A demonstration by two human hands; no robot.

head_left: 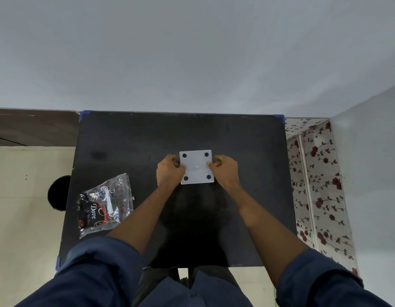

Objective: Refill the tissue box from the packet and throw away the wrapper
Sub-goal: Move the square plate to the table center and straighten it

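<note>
Head view: crinkled clear plastic wrapper (105,204), looking emptied, lies flat at near-left of black tabletop (247,140). Mid-table, left hand (170,171) and right hand (225,170) pinch opposite edges of upturned white square tissue box (196,166), four black feet showing. Advice: press base evenly until seated, then flip upright. Dark round bin (59,192) waits beside table's left edge.

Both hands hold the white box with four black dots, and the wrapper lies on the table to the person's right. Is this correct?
Not quite. In the head view the wrapper lies to the person's left on the table. The left hand and right hand do hold the white box.
</note>
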